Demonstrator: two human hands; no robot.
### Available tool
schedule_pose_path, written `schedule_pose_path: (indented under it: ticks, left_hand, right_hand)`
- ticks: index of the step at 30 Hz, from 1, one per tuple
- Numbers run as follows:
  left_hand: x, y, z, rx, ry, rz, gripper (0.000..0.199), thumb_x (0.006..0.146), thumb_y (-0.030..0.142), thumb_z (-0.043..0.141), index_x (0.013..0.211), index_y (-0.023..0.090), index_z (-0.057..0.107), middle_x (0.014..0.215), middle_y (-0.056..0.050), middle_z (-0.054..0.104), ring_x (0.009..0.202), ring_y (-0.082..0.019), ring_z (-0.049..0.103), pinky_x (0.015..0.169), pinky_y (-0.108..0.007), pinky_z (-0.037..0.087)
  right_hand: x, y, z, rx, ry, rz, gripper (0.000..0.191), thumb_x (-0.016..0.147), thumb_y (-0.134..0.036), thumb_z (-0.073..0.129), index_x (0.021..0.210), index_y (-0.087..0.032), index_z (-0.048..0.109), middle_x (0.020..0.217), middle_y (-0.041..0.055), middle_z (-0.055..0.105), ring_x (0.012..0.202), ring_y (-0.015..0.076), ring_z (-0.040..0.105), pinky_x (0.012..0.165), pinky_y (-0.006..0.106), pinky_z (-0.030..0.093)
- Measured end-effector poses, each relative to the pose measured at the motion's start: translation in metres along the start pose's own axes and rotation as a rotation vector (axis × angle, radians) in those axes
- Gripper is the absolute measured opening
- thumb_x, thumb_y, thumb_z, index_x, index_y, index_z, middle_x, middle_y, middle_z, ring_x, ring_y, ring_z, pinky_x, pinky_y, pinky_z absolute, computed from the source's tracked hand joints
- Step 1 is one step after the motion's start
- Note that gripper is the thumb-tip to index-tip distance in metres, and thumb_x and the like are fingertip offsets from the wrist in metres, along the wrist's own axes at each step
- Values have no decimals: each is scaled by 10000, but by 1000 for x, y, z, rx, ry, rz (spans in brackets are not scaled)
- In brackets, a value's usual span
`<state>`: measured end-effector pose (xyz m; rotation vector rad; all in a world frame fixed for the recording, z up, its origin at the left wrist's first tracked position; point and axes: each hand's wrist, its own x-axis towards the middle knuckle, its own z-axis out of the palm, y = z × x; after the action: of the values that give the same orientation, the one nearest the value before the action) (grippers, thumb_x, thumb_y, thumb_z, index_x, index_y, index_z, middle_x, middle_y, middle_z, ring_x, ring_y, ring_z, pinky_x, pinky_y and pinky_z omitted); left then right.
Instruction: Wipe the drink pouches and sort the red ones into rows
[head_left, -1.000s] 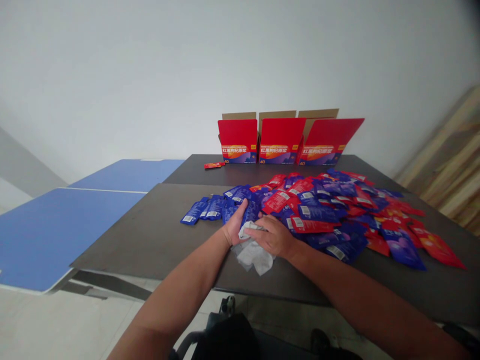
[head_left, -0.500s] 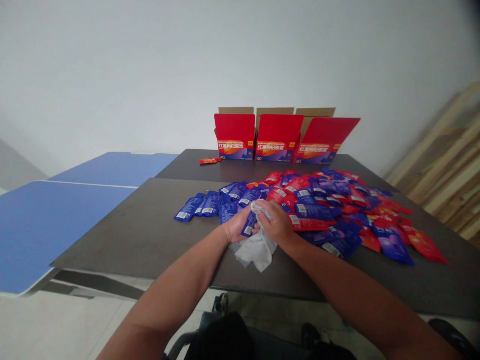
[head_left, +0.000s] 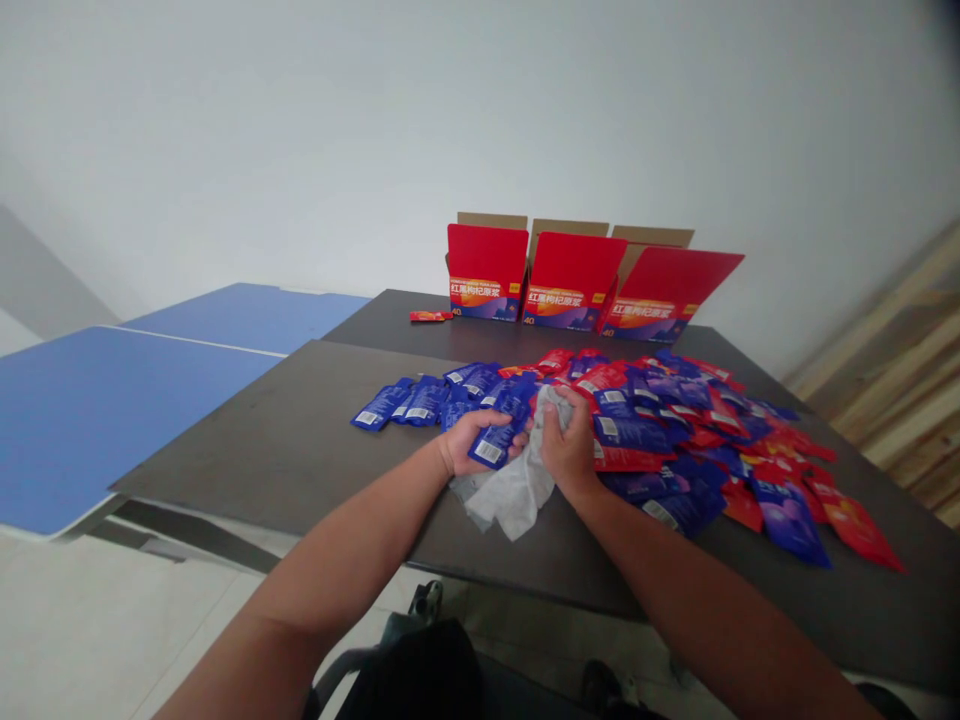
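Note:
A blue pouch with a white barcode label is gripped in my left hand, thumb across its face. Close on its right, my right hand has its fingers closed on a crumpled pale grey cloth, whose lower part hangs down onto the table. Behind and to the right of both hands spreads a heap of red and blue pouches. Several more blue pouches lie overlapped to the left of the heap.
Three open red boxes, the left one, the middle one and the right one, stand in a row at the back of the dark table. One red sachet lies beside them. A blue table adjoins on the left.
My hands have moved slightly apart. The blue pouch shows more of its face now, and the cloth in my right hand has come away from it to the right. The view has tilted.

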<state>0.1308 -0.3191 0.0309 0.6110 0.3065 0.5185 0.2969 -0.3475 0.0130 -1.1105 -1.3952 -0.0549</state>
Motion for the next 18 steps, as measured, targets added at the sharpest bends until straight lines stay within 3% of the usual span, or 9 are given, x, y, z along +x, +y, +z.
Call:
schedule_pose_path:
  ticks: [2,6,10,13,18]
  left_hand:
    - [-1,5,-1,-77,39,77,314,844,246,520,1071,57,627,836,-122,678,768,-184,657,740,-286,501]
    - [-3,13,1,-150,24,167,447,916,331,444,1280,91,544,1104,-151,677,1007,-239,655,929,-380,462]
    - [-5,16,3,-157,16,224,467,937,315,419,1354,118,492,1199,-149,648,1063,-238,643,991,-394,433]
    - [-4,15,1,-141,4,206,469,932,301,434,1359,113,489,1204,-149,648,1063,-236,645,987,-388,443]
    - [-3,10,-1,-65,-1,138,459,888,251,513,1313,80,527,1151,-153,673,1024,-241,663,947,-368,475]
  right_hand:
    - [-2,-2,-3,17,-58,-103,265,929,-277,466,1178,-207,524,1090,112,619,1029,233,593,900,428,495]
    - [-7,-6,-10,23,-340,-388,255,898,-229,503,1143,-243,571,953,72,634,897,216,599,818,392,512]
    - [-10,-6,-10,-22,-508,-567,234,873,-205,526,1073,-235,643,798,49,591,756,190,552,727,352,493]
    - [-11,-4,-7,-65,-518,-570,233,869,-202,538,1059,-235,668,781,46,575,759,186,545,737,343,485]
    - [-10,0,-2,-108,-410,-381,268,884,-194,508,1115,-226,641,894,70,620,903,213,588,827,364,506]
